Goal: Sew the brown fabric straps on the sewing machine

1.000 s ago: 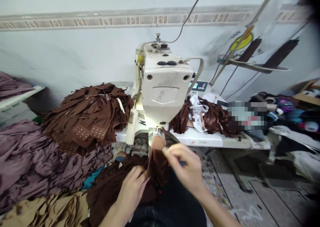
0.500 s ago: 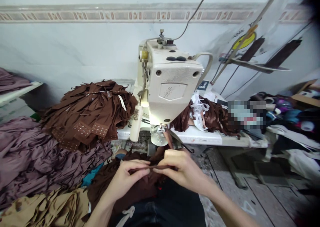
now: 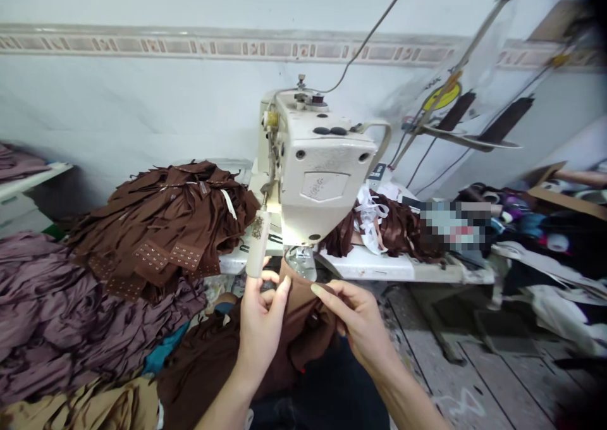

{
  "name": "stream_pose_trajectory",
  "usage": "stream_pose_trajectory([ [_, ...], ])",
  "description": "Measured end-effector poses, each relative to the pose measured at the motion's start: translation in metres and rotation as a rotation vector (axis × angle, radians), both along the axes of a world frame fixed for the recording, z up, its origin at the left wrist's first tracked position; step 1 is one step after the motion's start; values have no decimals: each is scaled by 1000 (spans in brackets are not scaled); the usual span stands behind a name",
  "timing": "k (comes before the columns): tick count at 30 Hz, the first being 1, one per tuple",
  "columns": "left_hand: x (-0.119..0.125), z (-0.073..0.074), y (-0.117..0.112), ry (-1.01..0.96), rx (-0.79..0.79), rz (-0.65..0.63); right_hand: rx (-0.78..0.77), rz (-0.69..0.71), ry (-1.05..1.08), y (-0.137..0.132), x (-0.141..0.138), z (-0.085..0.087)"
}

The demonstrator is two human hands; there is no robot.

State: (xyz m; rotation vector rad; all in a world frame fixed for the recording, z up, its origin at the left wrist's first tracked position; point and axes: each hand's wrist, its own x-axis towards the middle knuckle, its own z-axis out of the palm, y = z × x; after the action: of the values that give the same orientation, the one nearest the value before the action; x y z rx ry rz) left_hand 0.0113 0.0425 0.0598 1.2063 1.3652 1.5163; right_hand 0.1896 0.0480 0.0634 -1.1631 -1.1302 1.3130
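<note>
Brown fabric (image 3: pixel 303 303) hangs between my two hands, its top edge just in front of the needle area of a white sewing machine (image 3: pixel 322 183). My left hand (image 3: pixel 263 313) pinches its left edge, thumb upward, close below the machine's pale lever (image 3: pixel 257 243). On the right edge, my right hand (image 3: pixel 353 313) grips the cloth between thumb and fingers. The fabric drapes down toward my lap, where more brown cloth (image 3: pixel 203 360) lies. The needle and presser foot are partly hidden behind a clear guard (image 3: pixel 301 262).
Left of the machine lies a heap of brown pieces (image 3: pixel 165 221) with rows of metal eyelets. Mauve cloth (image 3: pixel 85 310) and tan cloth (image 3: pixel 90 405) are piled lower left. Brown satin and white strips (image 3: pixel 372 221) sit on the machine table (image 3: pixel 379 269). Thread cones (image 3: pixel 507 120) stand right.
Both hands have raised the brown fabric toward the machine's needle area and opened it out. The left hand has turned thumb-up. The view has shifted slightly.
</note>
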Motion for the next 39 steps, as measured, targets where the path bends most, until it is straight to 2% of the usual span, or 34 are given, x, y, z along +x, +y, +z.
stream_pose_trajectory([
  [2,-3,-4,-2,233,156,31,-28,-23,37,1,-1,-1],
  [5,-8,-11,-4,640,430,-19,-64,-35,83,0,-2,-4],
  [7,-10,-13,-4,809,521,-52,-78,-40,104,-2,-1,-6],
  [9,-10,-14,-1,902,541,-59,-83,-49,113,-7,0,-10],
  [15,-2,-9,6,991,544,-94,-114,-47,94,-13,7,-28],
  [19,-2,-14,3,1033,539,-88,-110,61,10,1,21,-40],
  [22,-6,-21,-1,1060,535,-94,-85,133,-99,17,35,-42],
  [26,-9,-24,1,1070,587,-66,-133,210,-165,29,43,-38],
  [33,3,-18,-2,1116,567,11,-6,233,-57,11,25,-40],
  [39,13,-17,-6,1139,536,31,21,134,-14,-1,24,-45],
])
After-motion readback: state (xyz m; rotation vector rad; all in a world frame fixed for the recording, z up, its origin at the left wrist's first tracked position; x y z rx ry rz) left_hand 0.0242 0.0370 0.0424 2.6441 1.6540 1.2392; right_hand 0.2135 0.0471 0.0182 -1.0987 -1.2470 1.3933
